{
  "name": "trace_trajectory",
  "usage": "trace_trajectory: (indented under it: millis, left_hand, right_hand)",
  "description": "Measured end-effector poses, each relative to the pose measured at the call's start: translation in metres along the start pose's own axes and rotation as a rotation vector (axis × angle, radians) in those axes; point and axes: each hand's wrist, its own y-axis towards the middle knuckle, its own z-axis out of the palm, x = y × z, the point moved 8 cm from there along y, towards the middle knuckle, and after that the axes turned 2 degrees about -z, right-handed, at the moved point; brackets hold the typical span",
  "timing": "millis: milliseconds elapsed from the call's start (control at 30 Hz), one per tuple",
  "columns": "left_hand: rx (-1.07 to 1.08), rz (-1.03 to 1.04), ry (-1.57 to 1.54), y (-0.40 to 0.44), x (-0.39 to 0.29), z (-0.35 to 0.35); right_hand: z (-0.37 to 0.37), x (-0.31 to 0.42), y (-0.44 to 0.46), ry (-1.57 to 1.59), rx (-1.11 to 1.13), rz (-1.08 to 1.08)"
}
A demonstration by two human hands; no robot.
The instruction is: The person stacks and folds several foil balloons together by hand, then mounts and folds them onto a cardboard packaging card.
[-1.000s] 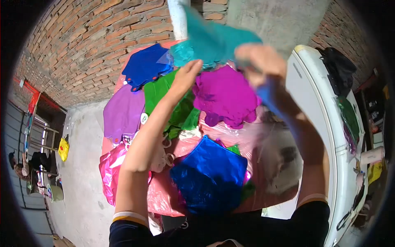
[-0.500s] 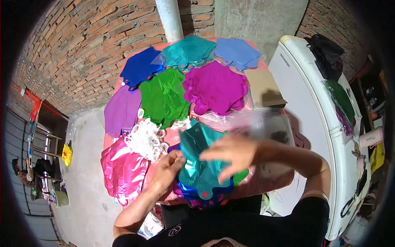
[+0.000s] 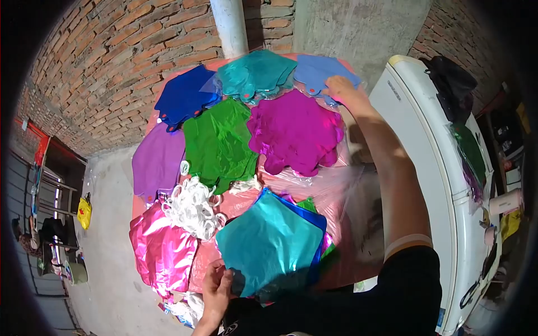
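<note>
Right hand (image 3: 344, 92) moved to 1 o'clock, at light-blue sheets (image 3: 318, 71) | left hand (image 3: 217, 288) 7 o'clock, by teal sheet (image 3: 272, 241) | grips unclear | cling could lift 2

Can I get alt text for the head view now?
A person's right hand is at pale-blue sheets across a table; the left hand is beside a nearer teal sheet. A green pile, magenta pile and white loops lie nearby.

Refrigerator (image 3: 430, 173) a barrier at right
</note>
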Motion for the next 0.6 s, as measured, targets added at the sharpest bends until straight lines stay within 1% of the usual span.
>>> trace_trajectory:
  millis: [67,100,200,233,300,333,367,467,600]
  left_hand:
    - [-0.038,0.062,0.009,-0.003,-0.001,-0.004]
    - [-0.039,0.001,0.02,-0.006,0.0,-0.008]
    - [-0.108,0.255,0.175,-0.009,-0.03,-0.008]
    - [-0.109,0.196,0.136,-0.008,-0.029,-0.011]
    - [-0.151,0.22,0.201,-0.008,-0.038,-0.019]
    - [-0.172,0.23,0.234,-0.008,-0.042,-0.021]
    - [-0.182,0.262,0.199,-0.007,-0.046,-0.02]
    - [-0.115,0.325,0.292,-0.001,-0.039,-0.025]
    - [-0.081,0.325,0.264,0.002,-0.055,-0.016]
  right_hand:
    - [0.003,0.006,0.009,-0.092,-0.058,-0.053]
    - [0.006,0.009,0.009,-0.136,-0.083,-0.078]
    - [-0.004,0.005,0.001,-0.031,-0.225,-0.143]
    - [-0.005,0.0,0.001,-0.022,-0.239,-0.097]
    - [-0.008,-0.002,-0.002,0.004,-0.267,-0.004]
    - [-0.009,-0.001,-0.004,0.042,-0.246,-0.001]
    - [-0.013,-0.002,-0.006,0.078,-0.225,0.004]
    - [-0.023,-0.006,-0.011,0.127,-0.233,0.027]
    - [-0.025,-0.024,-0.012,0.284,-0.19,0.021]
